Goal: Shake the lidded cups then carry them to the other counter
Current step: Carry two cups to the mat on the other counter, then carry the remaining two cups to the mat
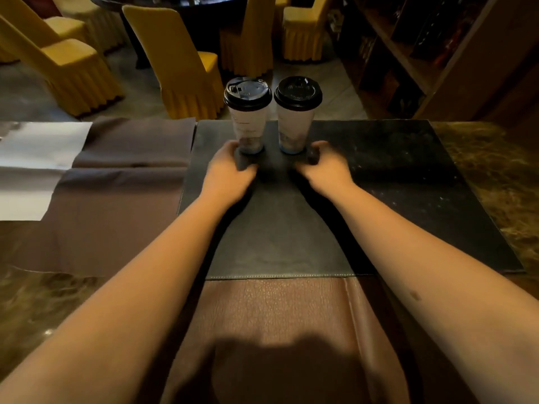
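Two tall white paper cups with black lids stand upright side by side on a dark mat [379, 170], near its far edge. My left hand [230, 167] lies just in front of the left cup [248, 123], its thumb beside the cup's base. At the base of the right cup [294, 123] is my right hand [323, 164]. Both hands are blurred, with fingers loosely curled. Both cup bases show in full, with no fingers wrapped round them.
The mat lies on a marble counter [495, 158], with a brown leather pad [277, 330] in front of it. Brown cloth [122, 176] and white paper [38, 147] lie to the left. Beyond the counter stand yellow covered chairs [180, 62], and wooden shelving [423, 53] is at the right.
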